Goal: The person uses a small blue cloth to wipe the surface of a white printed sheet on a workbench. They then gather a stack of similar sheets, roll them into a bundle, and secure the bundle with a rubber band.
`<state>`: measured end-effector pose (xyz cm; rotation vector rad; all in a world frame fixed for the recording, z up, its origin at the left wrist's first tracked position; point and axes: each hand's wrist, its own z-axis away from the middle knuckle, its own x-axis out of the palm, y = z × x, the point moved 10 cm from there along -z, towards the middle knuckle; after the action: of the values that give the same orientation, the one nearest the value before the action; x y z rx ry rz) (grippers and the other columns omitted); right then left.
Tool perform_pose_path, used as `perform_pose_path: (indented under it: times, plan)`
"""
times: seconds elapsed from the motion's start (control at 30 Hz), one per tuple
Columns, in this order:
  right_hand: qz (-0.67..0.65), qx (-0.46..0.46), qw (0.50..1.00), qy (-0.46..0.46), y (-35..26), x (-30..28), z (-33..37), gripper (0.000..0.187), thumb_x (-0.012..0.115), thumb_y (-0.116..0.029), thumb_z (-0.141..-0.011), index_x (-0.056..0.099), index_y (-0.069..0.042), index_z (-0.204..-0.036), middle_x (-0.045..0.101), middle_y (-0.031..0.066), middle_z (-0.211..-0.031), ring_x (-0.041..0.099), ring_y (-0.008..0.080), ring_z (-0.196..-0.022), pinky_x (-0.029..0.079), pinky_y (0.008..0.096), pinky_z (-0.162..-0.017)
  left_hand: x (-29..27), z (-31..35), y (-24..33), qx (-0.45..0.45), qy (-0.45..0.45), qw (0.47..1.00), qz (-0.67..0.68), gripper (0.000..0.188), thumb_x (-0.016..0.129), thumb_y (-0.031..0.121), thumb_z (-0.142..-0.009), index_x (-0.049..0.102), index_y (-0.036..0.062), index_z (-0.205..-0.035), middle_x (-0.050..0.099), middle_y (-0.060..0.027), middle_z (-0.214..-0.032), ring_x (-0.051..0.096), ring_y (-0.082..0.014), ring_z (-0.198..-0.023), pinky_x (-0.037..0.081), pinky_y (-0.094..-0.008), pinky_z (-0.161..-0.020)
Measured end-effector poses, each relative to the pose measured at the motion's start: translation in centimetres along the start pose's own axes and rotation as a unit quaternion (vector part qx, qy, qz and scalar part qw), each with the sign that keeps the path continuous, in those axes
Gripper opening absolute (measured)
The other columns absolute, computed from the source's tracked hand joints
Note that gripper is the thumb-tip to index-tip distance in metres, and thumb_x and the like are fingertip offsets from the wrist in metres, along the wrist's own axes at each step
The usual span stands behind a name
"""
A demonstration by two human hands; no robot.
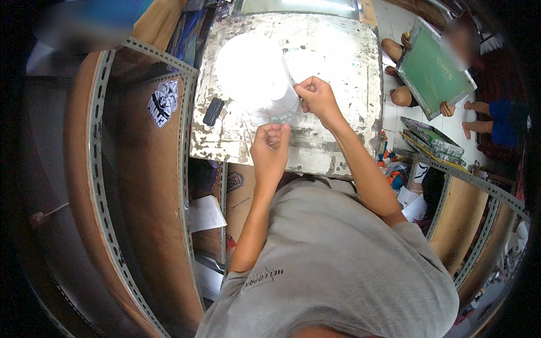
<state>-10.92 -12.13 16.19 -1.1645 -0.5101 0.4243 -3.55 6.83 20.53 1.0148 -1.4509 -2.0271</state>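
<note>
A large white rounded object [253, 67] stands on the paint-worn worktable [332, 147]. Glare washes it out, so its kind is unclear. Along its lower side shows a crumpled, clear, film-like edge [274, 119]. My right hand [320, 101] is at its right edge, thumb and fingertips pinched together. Just below its near side, my left hand [269, 145] is closed, with the fingers curled and the thumb up beside the clear edge. What either pinch holds is too small or bright to make out. A small black oblong case [212, 111] lies to the left on the tabletop.
Metal-framed shelving [190, 135] flanks the table on the left, with more shelves [459, 214] at right. Beyond the table's right side, a person holds a green framed screen [433, 73]. Several frames [434, 141] lie stacked below it. A glass panel [296, 7] is at the far edge.
</note>
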Motion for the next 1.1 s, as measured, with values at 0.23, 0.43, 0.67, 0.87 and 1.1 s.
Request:
perform_pose_path:
  times: [0.23,0.43,0.67,0.87,1.1]
  plan:
    - [0.075,-0.03,0.995,0.051,2.6,-0.9,-0.8,0.023,0.075,-0.021,-0.092,0.066,0.0,-0.092,0.066,0.0058,-0.08,0.059,0.0107,-0.068,0.047,0.0273,-0.061,-0.6,-1.9,-0.8,-0.025,-0.039,0.994,0.094,0.032,0.07,0.025,-0.101,0.068,-0.0052,-0.111,0.071,-0.0092,-0.085,0.068,-0.0138,-0.07,0.057,-0.028,-0.067]
    - [0.023,0.028,0.999,-0.033,2.3,-1.7,-1.7,0.019,0.069,-0.019,-0.097,0.063,-0.001,-0.101,0.061,0.0027,-0.078,0.048,0.0067,-0.055,0.035,0.0243,-0.049,-4.7,-9.1,-1.1,-0.081,-0.055,0.974,0.207,0.039,0.068,0.02,-0.101,0.065,-0.0108,-0.125,0.073,-0.0163,-0.107,0.074,-0.0204,-0.096,0.062,-0.0298,-0.086]
    - [0.057,0.034,0.997,-0.028,0.8,-1.1,-1.5,0.022,0.063,-0.019,-0.098,0.063,0.001,-0.107,0.063,0.0047,-0.082,0.051,0.0093,-0.056,0.038,0.0251,-0.051,-3.1,-9.8,-2.8,-0.09,-0.133,0.957,0.241,0.041,0.079,0.016,-0.092,0.067,-0.0132,-0.118,0.075,-0.0184,-0.105,0.075,-0.02,-0.093,0.063,-0.0259,-0.083]
    - [0.052,0.026,0.996,-0.073,-1.9,-1.8,-1.6,0.019,0.057,-0.014,-0.099,0.066,0.002,-0.104,0.064,0.0071,-0.087,0.048,0.0094,-0.056,0.038,0.0253,-0.05,1.2,-4.7,-2.6,-0.1,-0.356,0.924,0.098,0.048,0.076,0.028,-0.096,0.066,-0.0087,-0.124,0.072,-0.0202,-0.114,0.073,-0.0228,-0.105,0.061,-0.0308,-0.091]
    - [-0.081,0.069,0.991,-0.087,-0.3,-1.3,0.7,0.016,0.057,-0.015,-0.101,0.062,0.0,-0.105,0.059,0.0052,-0.088,0.043,0.0072,-0.052,0.033,0.0213,-0.046,7.7,-0.5,-1.1,-0.154,-0.188,0.868,0.433,0.045,0.072,0.03,-0.099,0.065,-0.0038,-0.129,0.071,-0.0121,-0.119,0.069,-0.0144,-0.103,0.057,-0.0275,-0.092]
